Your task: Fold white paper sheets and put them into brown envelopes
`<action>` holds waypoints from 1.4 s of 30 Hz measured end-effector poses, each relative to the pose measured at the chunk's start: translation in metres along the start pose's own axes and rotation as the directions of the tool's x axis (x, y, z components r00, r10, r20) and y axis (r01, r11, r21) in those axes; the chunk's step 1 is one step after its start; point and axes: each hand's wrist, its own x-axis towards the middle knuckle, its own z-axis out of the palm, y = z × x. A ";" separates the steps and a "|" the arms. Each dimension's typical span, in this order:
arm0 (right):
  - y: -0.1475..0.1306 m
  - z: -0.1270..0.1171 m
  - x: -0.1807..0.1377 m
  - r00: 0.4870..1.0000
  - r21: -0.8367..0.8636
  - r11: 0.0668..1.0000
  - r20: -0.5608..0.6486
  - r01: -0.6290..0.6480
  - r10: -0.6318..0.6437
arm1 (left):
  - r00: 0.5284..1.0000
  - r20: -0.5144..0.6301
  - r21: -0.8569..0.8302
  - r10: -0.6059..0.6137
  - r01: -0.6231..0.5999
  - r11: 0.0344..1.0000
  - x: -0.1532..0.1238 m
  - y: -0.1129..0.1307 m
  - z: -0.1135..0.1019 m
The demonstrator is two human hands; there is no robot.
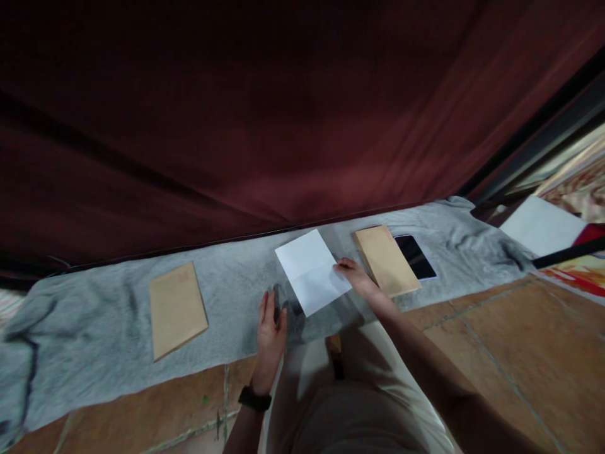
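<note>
A white sheet of paper with a faint crease across its middle is pinched at its right edge by my right hand. My left hand is over the grey cloth just left of the sheet, its fingers stretched out and holding nothing. To the right of the sheet lies a stack of brown envelopes, close beside my right hand. Another brown envelope rests farther left on the cloth. Whether the sheet touches the cloth I cannot tell.
The grey cloth covers a long narrow surface. A dark-screened phone lies right of the envelope stack. Behind hangs a dark red curtain. Brown floor tiles show in front. A white sheet-like item is at the far right.
</note>
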 end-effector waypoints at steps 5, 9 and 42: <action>0.018 0.019 -0.017 0.987 0.092 0.995 -0.149 -0.045 0.058 | 1.000 -0.008 -0.047 -0.009 0.008 0.999 0.002 0.003 0.008; 0.026 0.027 -0.021 0.980 0.066 0.997 -0.192 -0.043 0.055 | 0.996 0.024 -0.032 0.087 -0.087 0.996 -0.001 0.018 0.018; 0.001 0.075 0.051 0.671 -0.514 0.436 0.499 0.739 -0.549 | 0.882 0.304 0.293 0.360 -0.446 0.846 -0.009 0.037 0.039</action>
